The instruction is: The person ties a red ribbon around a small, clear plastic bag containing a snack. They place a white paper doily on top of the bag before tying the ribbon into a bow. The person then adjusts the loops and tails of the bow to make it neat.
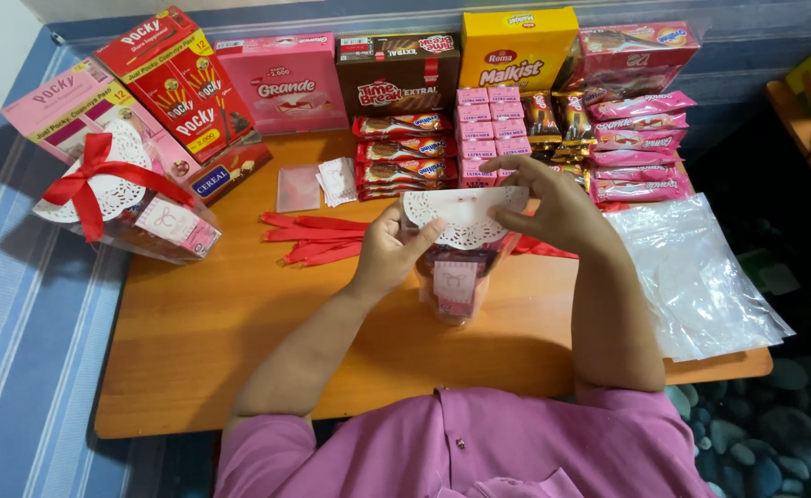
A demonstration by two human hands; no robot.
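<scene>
My left hand [389,247] pinches the left edge of a white paper doily [464,214] that is folded over the top of a clear bag of snacks [454,281]. My right hand [553,205] grips the doily's right side. The bag stands on the wooden table [239,323] in front of me, with a small pink tag on its front. Both hands press the doily against the bag's mouth.
A finished bag with a doily and red ribbon bow [115,194] lies at the left. Red ribbons [313,238] lie behind my left hand. Snack boxes [286,83] and wrapped wafers [636,148] line the far edge. Clear plastic bags [701,277] are stacked on the right.
</scene>
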